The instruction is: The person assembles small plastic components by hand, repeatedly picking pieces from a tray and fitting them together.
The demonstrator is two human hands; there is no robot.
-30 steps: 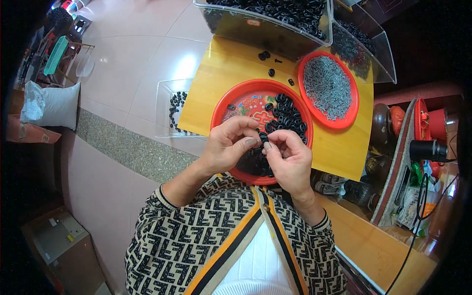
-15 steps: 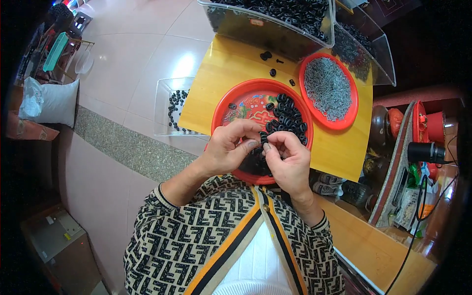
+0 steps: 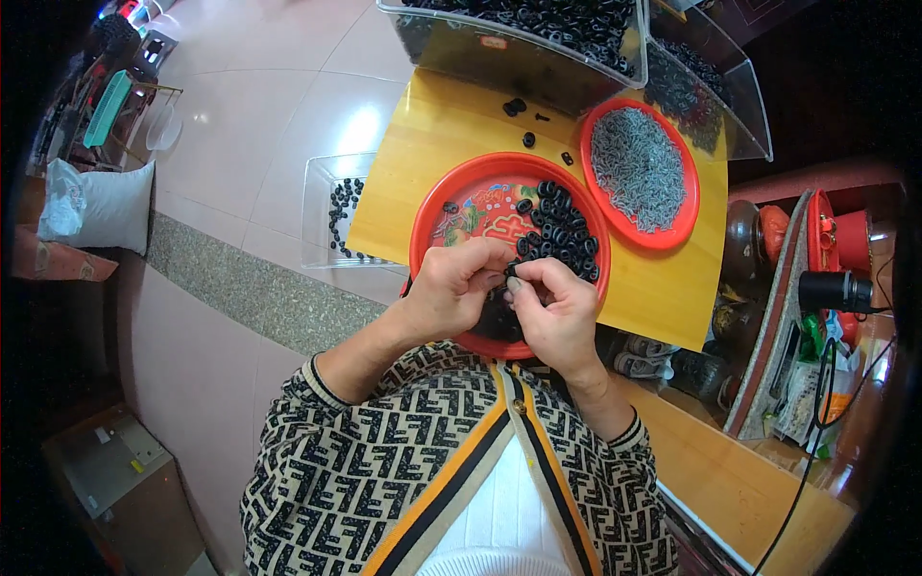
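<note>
A small black piece (image 3: 510,272) was pinched between the left hand (image 3: 449,288) and the right hand (image 3: 555,315) over the near part of a large red tray (image 3: 421,213) on a yellow table (image 3: 403,144). Loose black parts (image 3: 565,228) were heaped in the tray's right side. To the tray's right, a red dish (image 3: 693,206) was filled with grey pieces (image 3: 639,168). Beyond the tray, a clear bin (image 3: 523,65) was loaded with black items (image 3: 567,34); to the tray's left, a clear box (image 3: 315,216) was dotted with dark bits (image 3: 339,213).
</note>
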